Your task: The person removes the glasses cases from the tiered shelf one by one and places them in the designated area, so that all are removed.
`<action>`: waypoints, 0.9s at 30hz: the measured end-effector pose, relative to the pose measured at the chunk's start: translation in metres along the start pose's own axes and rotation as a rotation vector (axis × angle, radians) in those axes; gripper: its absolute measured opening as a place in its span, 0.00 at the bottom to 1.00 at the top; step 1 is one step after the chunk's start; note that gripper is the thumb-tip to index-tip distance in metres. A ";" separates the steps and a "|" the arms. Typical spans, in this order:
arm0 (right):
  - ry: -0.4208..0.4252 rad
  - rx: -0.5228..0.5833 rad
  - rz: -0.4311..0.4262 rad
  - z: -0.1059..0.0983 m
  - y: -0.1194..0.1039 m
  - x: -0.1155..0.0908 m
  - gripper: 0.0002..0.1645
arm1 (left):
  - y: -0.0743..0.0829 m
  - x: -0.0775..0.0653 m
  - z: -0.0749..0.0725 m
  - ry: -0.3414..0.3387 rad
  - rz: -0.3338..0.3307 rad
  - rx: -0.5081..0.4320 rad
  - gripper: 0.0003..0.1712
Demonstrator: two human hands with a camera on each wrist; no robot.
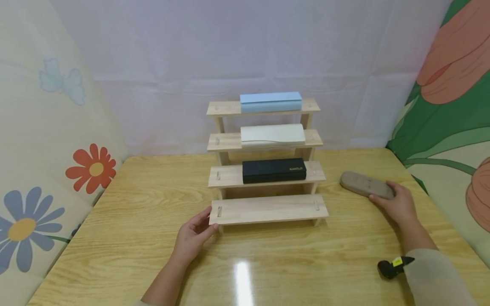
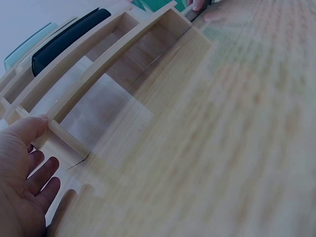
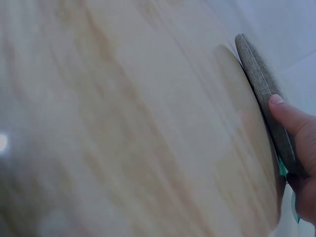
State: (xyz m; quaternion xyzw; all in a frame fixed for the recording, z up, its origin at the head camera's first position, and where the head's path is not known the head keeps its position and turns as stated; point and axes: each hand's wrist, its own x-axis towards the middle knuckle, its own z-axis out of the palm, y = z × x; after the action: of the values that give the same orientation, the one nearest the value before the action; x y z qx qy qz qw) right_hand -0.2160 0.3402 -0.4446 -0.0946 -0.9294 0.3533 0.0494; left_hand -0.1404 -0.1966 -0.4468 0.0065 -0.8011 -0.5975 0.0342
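My left hand (image 1: pixel 191 238) is at the left end of the bottom step of a wooden stepped display rack (image 1: pixel 268 210), pinching its corner between thumb and forefinger. In the left wrist view, the other fingers (image 2: pixel 44 182) of that hand stay off the wood. To the right of the rack, my right hand (image 1: pixel 400 204) grips a grey-brown fabric-covered glasses case (image 1: pixel 363 185) by its right end. In the right wrist view the thumb presses on the side of the case (image 3: pixel 261 74), low over the table.
On the rack's upper steps lie a light blue case (image 1: pixel 271 103), a white case (image 1: pixel 272 135) and a black case (image 1: pixel 274 171) with lettering. A wood-grain table (image 1: pixel 291 263) carries the rack. White cloth (image 1: pixel 245 46) hangs behind; flower-printed panels (image 1: pixel 30 140) flank the table.
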 end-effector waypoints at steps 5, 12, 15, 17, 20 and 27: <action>0.011 0.009 0.026 -0.001 0.001 0.002 0.52 | -0.001 0.000 0.000 0.004 -0.003 0.011 0.31; 0.040 -0.005 0.041 -0.004 0.003 0.006 0.51 | -0.003 0.001 0.000 0.007 0.000 0.013 0.31; 0.049 -0.010 0.049 -0.005 0.003 0.009 0.50 | -0.002 0.000 0.000 0.007 -0.001 0.009 0.31; 0.053 -0.013 0.049 -0.005 0.004 0.011 0.50 | -0.002 0.000 0.000 0.005 0.002 0.005 0.31; 0.056 -0.014 0.045 -0.006 0.003 0.014 0.50 | -0.002 0.000 0.000 0.003 0.001 -0.002 0.31; 0.055 -0.015 0.039 -0.007 0.003 0.023 0.50 | -0.001 0.000 0.001 0.006 0.008 -0.021 0.31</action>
State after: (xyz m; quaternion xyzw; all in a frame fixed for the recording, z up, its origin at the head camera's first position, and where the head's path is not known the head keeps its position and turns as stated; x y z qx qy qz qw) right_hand -0.2365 0.3520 -0.4406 -0.1228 -0.9284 0.3443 0.0670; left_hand -0.1404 -0.1962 -0.4481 0.0046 -0.7947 -0.6057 0.0393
